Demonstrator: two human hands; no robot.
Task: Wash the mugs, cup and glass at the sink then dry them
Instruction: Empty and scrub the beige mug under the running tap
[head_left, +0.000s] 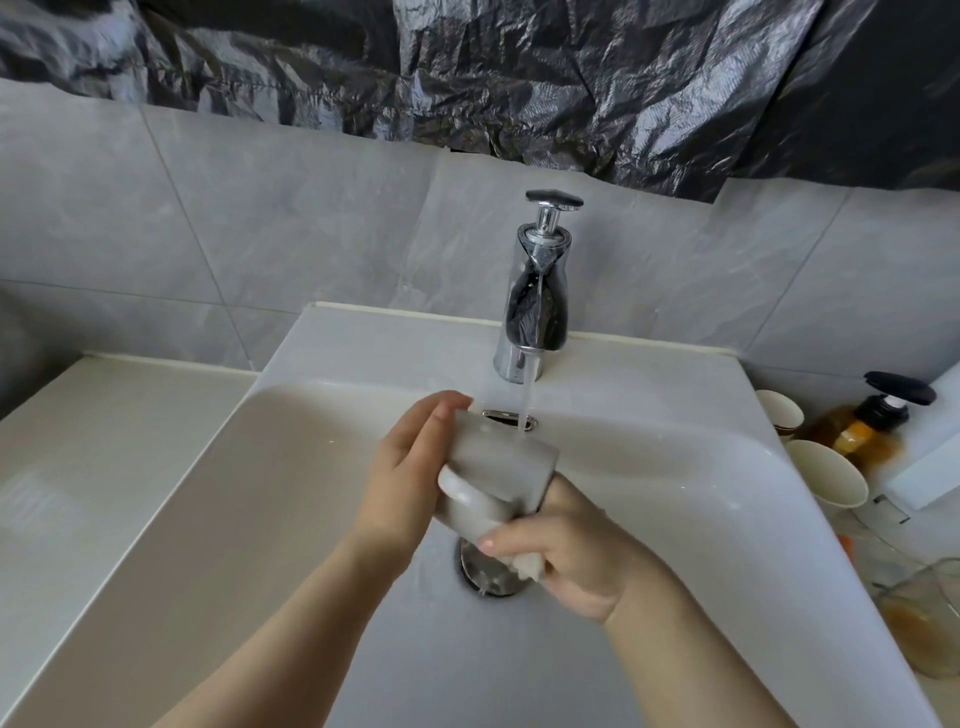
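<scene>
One white mug (498, 467) lies tilted over the sink (675, 415) basin, under the running tap (535, 306). Left grip (410, 467) is clamped round its far end. Right grip (566, 561) pinches a soapy white wad (524, 564) at its mouth. Glass (919, 618) and pale cups (826, 475) stand right of the sink.

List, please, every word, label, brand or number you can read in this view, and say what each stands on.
No text can be read anywhere in this view.
Amber pump bottle: an orange label patch, too blurred to read.
Mug, sponge, tap, cream cups: no markings show.
</scene>
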